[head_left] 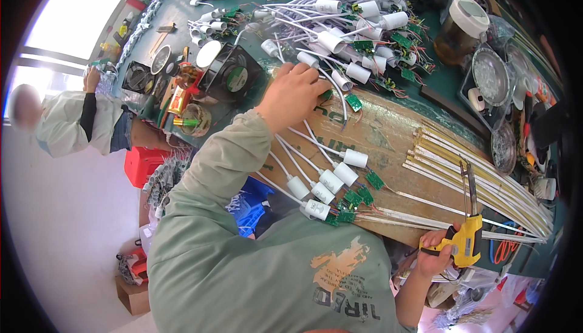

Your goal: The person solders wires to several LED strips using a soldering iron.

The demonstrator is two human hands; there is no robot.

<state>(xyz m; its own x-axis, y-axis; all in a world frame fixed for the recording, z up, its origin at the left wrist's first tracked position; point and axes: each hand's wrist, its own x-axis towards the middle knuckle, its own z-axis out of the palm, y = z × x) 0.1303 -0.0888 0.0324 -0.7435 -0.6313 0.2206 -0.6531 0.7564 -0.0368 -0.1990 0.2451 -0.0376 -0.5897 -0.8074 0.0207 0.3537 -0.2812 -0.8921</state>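
My left hand (294, 95) reaches to the near edge of a heap of white lamp sockets (331, 41) with white cables and green circuit boards. Its fingers are curled, and a green circuit board (328, 95) peeks out under the fingertips. In my right hand (435, 253), low at the right, is a yellow soldering gun (467, 242), gripped by its handle with the thin metal tip pointing up. Between the hands, several wired sockets (331, 181) lie in a group on a brown cardboard sheet (364, 132), their circuit boards (352, 199) toward the right.
Long thin strips (480, 181) fan out at the right. A lidded jar (461, 29) and clear dishes (490, 75) stand at the far right. A black fan (234, 78) and small jars sit left of my arm. Another person (79, 120) works at the far left.
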